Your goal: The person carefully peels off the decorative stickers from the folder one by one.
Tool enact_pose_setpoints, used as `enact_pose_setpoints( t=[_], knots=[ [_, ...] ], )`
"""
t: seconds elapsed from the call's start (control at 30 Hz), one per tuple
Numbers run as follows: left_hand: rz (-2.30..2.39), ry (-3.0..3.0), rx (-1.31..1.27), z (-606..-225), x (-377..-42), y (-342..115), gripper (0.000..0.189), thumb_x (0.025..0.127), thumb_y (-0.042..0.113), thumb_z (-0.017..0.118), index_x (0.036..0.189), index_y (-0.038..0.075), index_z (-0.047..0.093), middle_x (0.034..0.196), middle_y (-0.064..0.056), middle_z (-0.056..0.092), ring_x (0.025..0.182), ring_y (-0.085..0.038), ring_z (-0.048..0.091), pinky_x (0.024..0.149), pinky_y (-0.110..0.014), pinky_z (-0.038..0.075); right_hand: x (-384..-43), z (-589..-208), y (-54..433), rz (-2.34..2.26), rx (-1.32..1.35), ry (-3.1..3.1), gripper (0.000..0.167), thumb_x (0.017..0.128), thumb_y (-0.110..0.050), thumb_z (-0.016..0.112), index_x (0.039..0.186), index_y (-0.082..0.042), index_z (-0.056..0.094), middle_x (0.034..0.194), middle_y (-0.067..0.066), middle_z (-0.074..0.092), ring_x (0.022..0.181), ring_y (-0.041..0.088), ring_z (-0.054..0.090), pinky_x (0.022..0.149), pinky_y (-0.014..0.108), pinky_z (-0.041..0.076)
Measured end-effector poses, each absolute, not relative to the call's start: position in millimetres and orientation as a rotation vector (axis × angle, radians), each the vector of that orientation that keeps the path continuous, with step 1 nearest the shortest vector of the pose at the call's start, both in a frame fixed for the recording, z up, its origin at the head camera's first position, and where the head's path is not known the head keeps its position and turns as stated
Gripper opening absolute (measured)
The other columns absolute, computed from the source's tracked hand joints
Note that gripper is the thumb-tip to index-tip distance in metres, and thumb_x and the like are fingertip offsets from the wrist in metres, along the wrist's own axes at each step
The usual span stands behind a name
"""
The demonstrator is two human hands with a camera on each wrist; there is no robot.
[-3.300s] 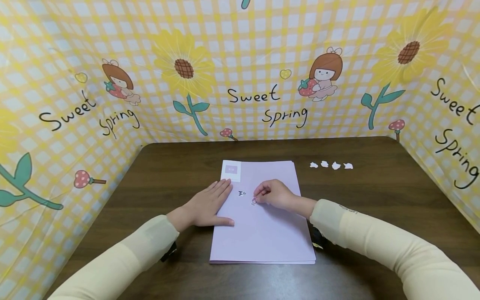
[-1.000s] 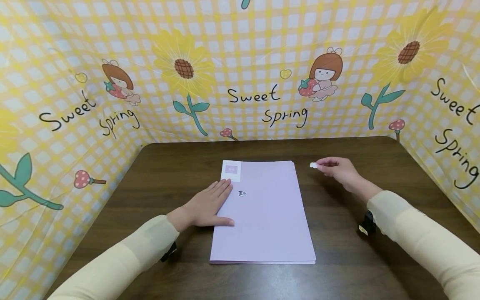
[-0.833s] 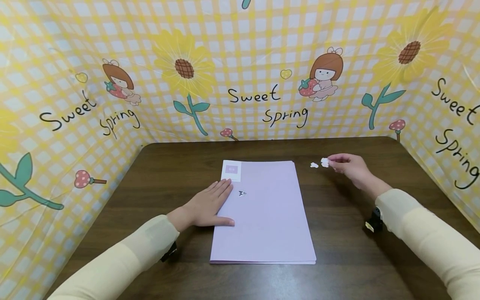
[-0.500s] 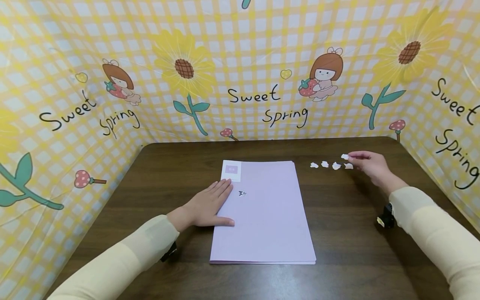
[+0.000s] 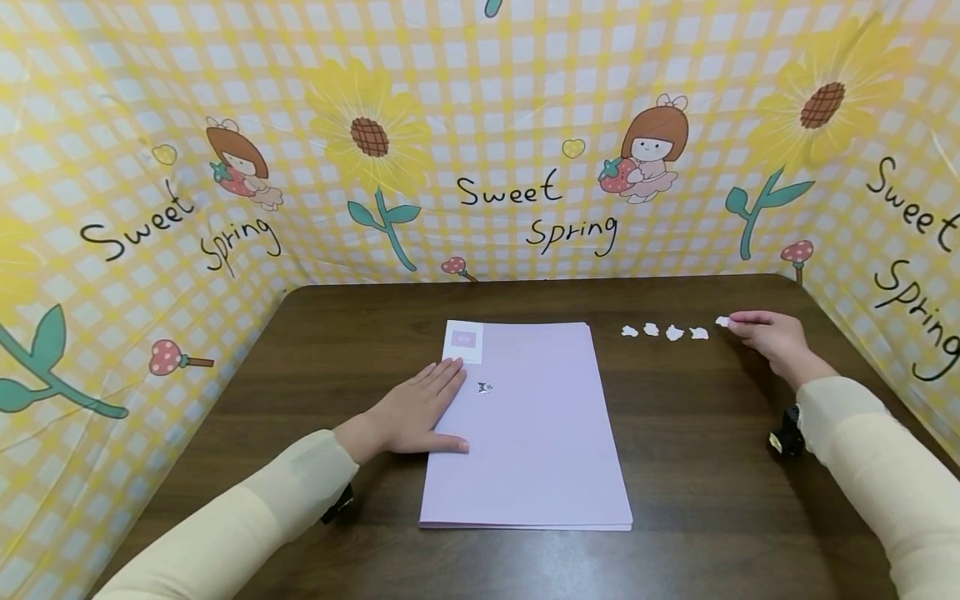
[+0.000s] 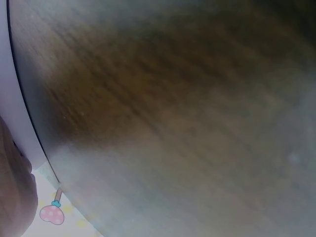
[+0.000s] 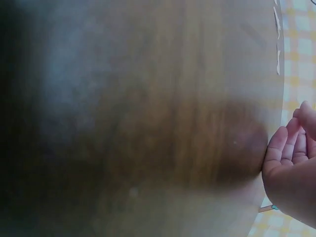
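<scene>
My left hand point(image 5: 412, 412) lies flat with fingers spread over the left edge of a light purple folder point(image 5: 536, 467). A small dark-and-silver sticker point(image 5: 484, 387) sits on the folder, right of the fingertips. At the back right, my right hand point(image 5: 772, 337) pinches a small white sticker point(image 5: 723, 322) between thumb and fingertips, just above the table. To its left, several white stickers point(image 5: 674, 332) lie in a row. The right wrist view has the hand point(image 7: 291, 158) at its right edge; the pinched piece is hidden there.
A white label point(image 5: 465, 342) with a purple square is on the folder's upper left corner. The dark wooden table point(image 5: 360, 533) ends at a yellow checked cloth point(image 5: 517, 108) that hangs behind and at both sides.
My right hand has left the folder, where it pinched a small printed sticker, and has travelled rightward along the white row to its right end. My left hand has stayed put.
</scene>
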State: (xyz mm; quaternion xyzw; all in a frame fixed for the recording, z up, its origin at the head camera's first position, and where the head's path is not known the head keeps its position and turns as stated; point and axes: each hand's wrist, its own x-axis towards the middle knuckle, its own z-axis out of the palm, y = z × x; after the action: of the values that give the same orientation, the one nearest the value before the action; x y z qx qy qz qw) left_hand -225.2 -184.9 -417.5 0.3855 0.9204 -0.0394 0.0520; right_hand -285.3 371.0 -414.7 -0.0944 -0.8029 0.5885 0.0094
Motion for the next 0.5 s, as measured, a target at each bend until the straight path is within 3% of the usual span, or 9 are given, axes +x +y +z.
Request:
enact_pose_setpoints(
  t=[0.27,0.5],
  knots=[
    [-0.126,2.803,1.175,-419.3,-225.7,-185.2,0.112,0.082,0.085,0.028,0.155,0.002,0.013,0.161,-0.015,0.006,0.147,-0.027,0.003,0.116,-0.040,0.007,-287.7,-418.5,372.7,1.807,-0.319,-2.527,0.022,0.092,-0.014,0.068,0.076,-0.029,0.071,0.074,-0.022,0.061,0.071,-0.004,0.056,0.066,0.014,0.049],
    [-0.123,2.806,1.175,-418.6,-225.3,-184.4,0.112,0.081,0.085,0.029,0.155,0.001,0.013,0.161,-0.015,0.007,0.147,-0.027,0.004,0.116,-0.040,0.007,-288.1,-419.2,372.6,1.660,-0.351,-2.618,0.007,0.092,-0.017,0.068,0.092,-0.014,0.073,0.073,-0.023,0.058,0.070,-0.001,0.054,0.065,0.016,0.048]
  ],
)
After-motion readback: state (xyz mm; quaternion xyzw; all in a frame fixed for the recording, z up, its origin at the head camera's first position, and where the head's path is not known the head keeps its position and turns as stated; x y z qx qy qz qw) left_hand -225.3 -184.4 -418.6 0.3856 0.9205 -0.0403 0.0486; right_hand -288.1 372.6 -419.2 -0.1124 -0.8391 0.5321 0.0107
